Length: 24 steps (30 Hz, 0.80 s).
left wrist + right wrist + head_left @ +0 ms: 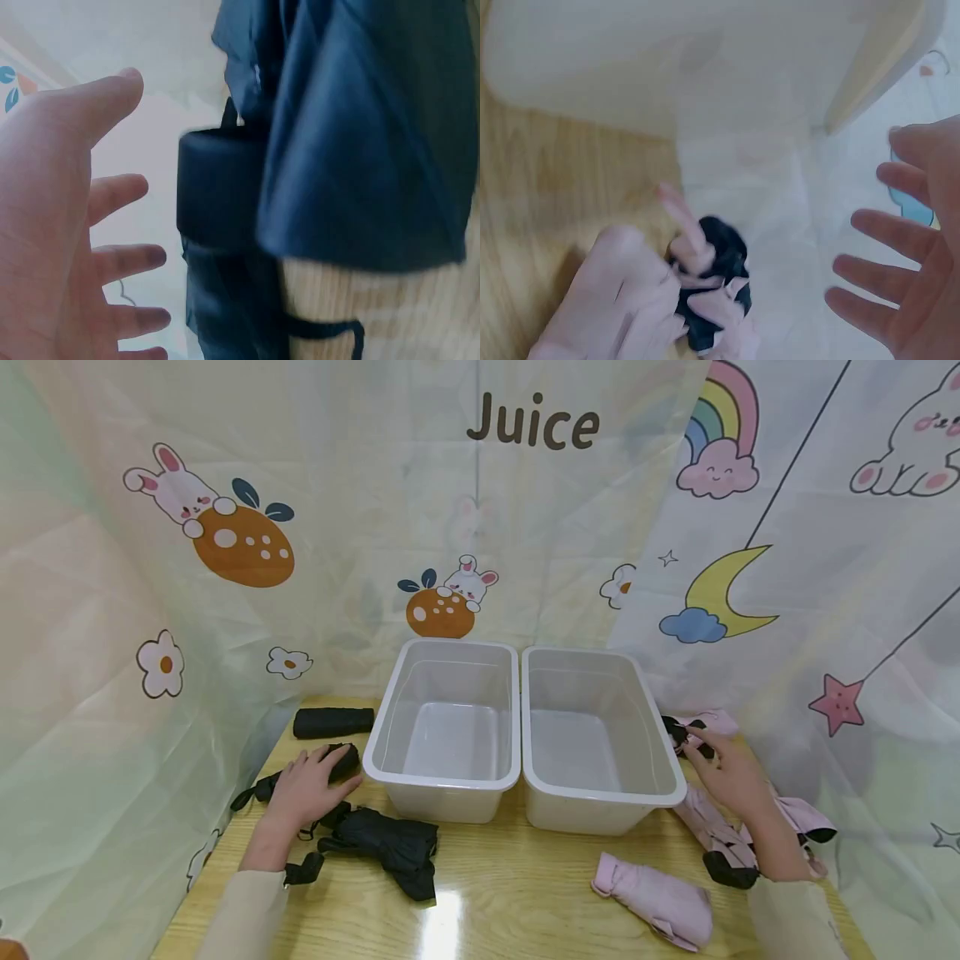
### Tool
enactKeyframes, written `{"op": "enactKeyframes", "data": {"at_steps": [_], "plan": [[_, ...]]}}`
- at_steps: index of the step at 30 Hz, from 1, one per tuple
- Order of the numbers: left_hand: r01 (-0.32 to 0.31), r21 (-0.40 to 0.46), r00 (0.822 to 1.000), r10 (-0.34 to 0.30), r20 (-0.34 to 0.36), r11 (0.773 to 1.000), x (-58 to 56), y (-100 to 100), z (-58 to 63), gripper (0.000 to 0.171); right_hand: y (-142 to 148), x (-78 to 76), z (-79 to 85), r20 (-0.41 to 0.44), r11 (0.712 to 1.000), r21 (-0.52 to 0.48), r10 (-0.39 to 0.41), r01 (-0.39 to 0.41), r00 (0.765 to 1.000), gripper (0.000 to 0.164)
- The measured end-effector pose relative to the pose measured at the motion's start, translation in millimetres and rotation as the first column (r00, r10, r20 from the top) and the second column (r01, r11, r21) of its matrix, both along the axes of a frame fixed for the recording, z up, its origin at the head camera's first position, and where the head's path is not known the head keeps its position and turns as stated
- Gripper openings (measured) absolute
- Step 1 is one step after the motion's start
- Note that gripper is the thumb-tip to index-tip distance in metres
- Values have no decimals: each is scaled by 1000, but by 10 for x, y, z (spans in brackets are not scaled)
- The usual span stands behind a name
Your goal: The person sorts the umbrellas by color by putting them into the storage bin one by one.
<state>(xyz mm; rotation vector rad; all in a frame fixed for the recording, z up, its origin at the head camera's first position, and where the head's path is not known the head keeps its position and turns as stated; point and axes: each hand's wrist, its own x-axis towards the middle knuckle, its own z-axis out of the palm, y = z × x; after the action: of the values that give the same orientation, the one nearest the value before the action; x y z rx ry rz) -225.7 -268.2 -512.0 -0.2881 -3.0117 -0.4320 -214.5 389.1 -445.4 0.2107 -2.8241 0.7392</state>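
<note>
My left hand [311,789], fingers spread, hovers over or rests lightly on a black folded umbrella [345,763]; contact is hard to tell. In the left wrist view that hand [67,225] has straight fingers, beside dark umbrella fabric [367,165]. A loosely folded black umbrella [393,843] lies nearer me, and a neatly rolled black one [333,722] farther back. At the back right, my right hand [723,772] reaches over a pink umbrella with black parts [686,735]. The right wrist view shows this hand [915,247] with fingers extended, apart from the pink umbrella [615,300].
Two white plastic bins, the left one [442,802] and the right one [585,814], stand side by side mid-table. A rolled pink umbrella [660,902] lies at the front right. More pink umbrellas [716,831] lie under the right forearm. Printed curtains [360,527] enclose the wooden table [510,893].
</note>
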Motion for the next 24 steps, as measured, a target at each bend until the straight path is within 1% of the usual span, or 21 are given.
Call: {"op": "enactKeyframes", "data": {"at_steps": [3, 6, 9, 12, 15, 18, 22, 24], "plan": [[-12, 2, 1000, 12, 16, 1000, 18, -53, -11, 77, -61, -18, 63, 12, 994, -112, 17, -16, 1000, 54], [-26, 7, 999, 25, 27, 1000, 27, -96, -23, 75, -129, -37, 91, 32, 981, -194, 36, -29, 999, 56], [-33, 11, 999, 33, 30, 999, 33, -132, -36, 72, -189, -74, 85, 17, 969, -242, 50, -45, 999, 55], [-31, 3, 999, 30, 25, 1000, 37, -186, -58, 69, -225, -123, 48, -23, 962, -265, 59, -63, 998, 51], [-34, -7, 999, 34, 23, 999, 33, -268, -82, 64, -240, -164, 5, -42, 945, -312, 89, -98, 995, 47], [-24, 0, 999, 24, 31, 1000, 16, -350, -103, 64, -251, -174, -28, -20, 926, -363, 108, -108, 994, 47], [-12, 15, 999, 11, 50, 1000, -26, -438, -135, 64, -278, -163, -62, 16, 913, -400, 87, -73, 996, 50], [-6, 10, 999, 5, 53, 1000, -45, -478, -156, 63, -291, -165, -84, 23, 902, -426, 85, -67, 996, 50]]}}
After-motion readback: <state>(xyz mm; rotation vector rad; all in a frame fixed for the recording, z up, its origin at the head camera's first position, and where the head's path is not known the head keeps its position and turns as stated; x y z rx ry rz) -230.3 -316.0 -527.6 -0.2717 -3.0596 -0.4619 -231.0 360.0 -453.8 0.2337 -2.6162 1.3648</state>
